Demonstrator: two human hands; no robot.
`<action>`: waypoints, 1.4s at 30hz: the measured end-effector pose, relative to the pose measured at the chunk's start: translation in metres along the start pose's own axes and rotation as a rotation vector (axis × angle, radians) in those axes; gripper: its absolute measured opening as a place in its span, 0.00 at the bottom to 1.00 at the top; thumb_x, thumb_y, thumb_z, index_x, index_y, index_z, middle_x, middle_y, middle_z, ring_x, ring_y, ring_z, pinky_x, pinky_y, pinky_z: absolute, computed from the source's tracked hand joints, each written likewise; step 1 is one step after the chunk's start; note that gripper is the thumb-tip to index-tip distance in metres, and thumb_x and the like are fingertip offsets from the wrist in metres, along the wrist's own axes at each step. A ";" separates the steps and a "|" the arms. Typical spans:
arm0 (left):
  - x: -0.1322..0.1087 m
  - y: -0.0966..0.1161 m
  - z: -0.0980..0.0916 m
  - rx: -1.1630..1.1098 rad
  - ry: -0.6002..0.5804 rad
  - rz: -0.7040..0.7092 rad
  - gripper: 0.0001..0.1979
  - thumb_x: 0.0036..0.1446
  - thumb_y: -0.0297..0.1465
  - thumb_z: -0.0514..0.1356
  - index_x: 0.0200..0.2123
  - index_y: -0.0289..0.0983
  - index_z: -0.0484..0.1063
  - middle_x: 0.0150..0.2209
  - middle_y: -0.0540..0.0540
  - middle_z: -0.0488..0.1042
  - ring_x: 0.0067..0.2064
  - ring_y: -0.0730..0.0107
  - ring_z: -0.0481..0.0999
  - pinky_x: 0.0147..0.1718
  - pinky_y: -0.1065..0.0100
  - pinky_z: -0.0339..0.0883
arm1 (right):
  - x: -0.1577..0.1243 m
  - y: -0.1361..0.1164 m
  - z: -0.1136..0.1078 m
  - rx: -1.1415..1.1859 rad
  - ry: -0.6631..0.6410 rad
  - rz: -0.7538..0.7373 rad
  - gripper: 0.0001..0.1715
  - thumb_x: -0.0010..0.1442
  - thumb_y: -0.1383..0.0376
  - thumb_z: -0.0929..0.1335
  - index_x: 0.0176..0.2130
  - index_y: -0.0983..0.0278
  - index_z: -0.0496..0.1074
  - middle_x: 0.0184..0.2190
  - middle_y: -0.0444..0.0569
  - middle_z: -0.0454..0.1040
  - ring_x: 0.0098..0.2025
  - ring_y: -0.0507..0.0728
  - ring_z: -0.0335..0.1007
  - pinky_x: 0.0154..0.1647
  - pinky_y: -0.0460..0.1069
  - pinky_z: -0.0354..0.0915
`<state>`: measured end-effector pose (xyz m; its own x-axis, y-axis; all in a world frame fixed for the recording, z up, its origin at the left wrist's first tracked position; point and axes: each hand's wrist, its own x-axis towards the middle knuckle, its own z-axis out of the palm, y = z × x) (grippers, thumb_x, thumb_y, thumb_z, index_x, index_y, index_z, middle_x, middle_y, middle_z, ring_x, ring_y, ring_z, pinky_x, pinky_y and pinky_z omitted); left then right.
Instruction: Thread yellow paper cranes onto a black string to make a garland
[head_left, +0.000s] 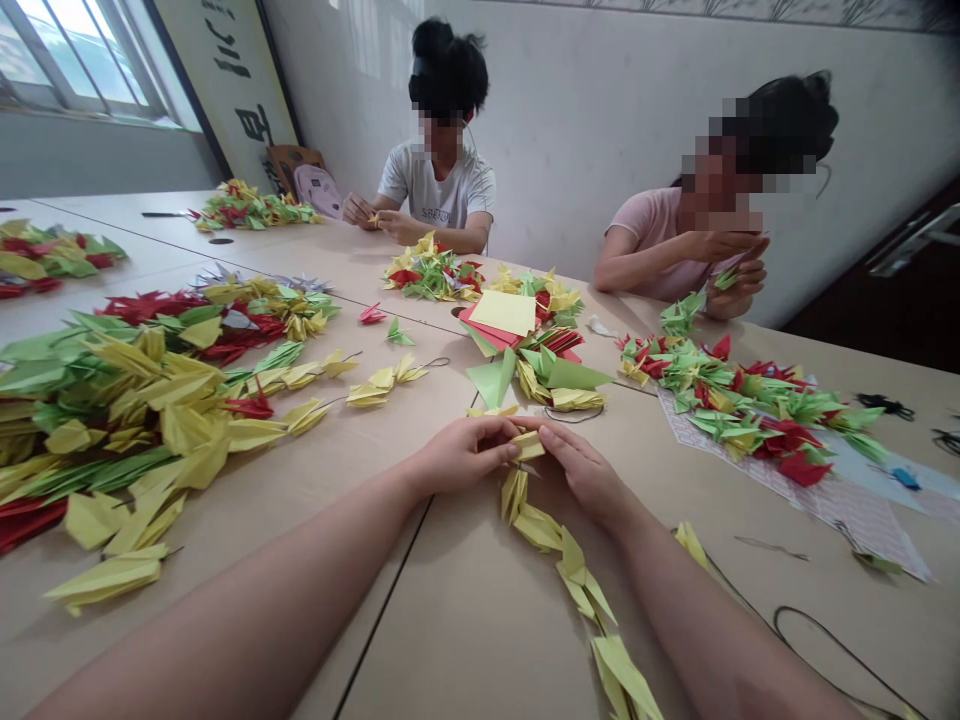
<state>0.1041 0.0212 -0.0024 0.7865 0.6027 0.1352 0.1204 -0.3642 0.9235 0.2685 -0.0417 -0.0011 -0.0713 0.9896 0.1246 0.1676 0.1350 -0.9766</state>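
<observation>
Worktop (pixel 420 640): pale, seam running near-to-far under the left forearm.

Biggest mass is the heap of folded paper pieces (pixel 142 410) on the left, yellow, green and red. It looks parked off to the side, clear of the hands.

Two other people sit at the far edge, each with their own hands on small folded bits and a pile in front of them.

The red-and-green pile (pixel 750 410) on the right lies partly on a patterned sheet (pixel 855 505).

A stack of flat square paper (pixel 504 312) sits far-centre among loose folds, probably so all sides can reach it.

The yellow chain (pixel 577 570) runs from the hands back toward the near edge, slack on the worktop, so its weight likely isn't on the fingers.

Left hand (pixel 457 455) and right hand (pixel 589 475) are both closed to a fingertip pinch on the chain's top piece (pixel 527 445), one from each side, probably to steady it.

A thin dark thread (pixel 817 630) lies loose near-right.
</observation>
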 end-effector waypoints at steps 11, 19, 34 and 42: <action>-0.002 0.003 -0.002 0.096 -0.078 -0.003 0.10 0.54 0.36 0.53 0.30 0.34 0.66 0.28 0.50 0.66 0.31 0.75 0.64 0.30 0.73 0.59 | 0.000 0.007 -0.001 0.022 0.136 0.024 0.21 0.58 0.53 0.59 0.41 0.62 0.71 0.30 0.47 0.71 0.34 0.54 0.65 0.36 0.48 0.62; -0.003 0.003 -0.003 0.047 -0.079 -0.024 0.10 0.54 0.35 0.53 0.31 0.33 0.67 0.28 0.51 0.65 0.31 0.75 0.64 0.30 0.74 0.58 | 0.001 0.008 -0.004 -0.008 0.306 -0.091 0.17 0.57 0.55 0.60 0.37 0.62 0.71 0.22 0.42 0.63 0.23 0.49 0.57 0.26 0.45 0.56; -0.001 0.000 -0.001 0.126 -0.019 -0.046 0.11 0.53 0.37 0.53 0.31 0.34 0.67 0.27 0.51 0.66 0.30 0.75 0.65 0.30 0.73 0.59 | -0.001 0.009 -0.003 -0.203 0.415 -0.301 0.17 0.60 0.56 0.57 0.40 0.61 0.69 0.40 0.48 0.70 0.46 0.57 0.63 0.50 0.53 0.56; 0.001 -0.001 -0.001 0.178 -0.004 -0.052 0.10 0.53 0.36 0.53 0.29 0.35 0.66 0.26 0.52 0.65 0.29 0.75 0.64 0.28 0.74 0.58 | -0.003 0.007 0.000 -0.219 0.261 -0.283 0.18 0.61 0.57 0.57 0.42 0.62 0.69 0.40 0.49 0.71 0.45 0.57 0.64 0.48 0.52 0.58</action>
<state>0.1041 0.0223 -0.0026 0.7788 0.6211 0.0874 0.2656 -0.4529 0.8511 0.2702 -0.0439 -0.0080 0.1012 0.8876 0.4494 0.3835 0.3820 -0.8408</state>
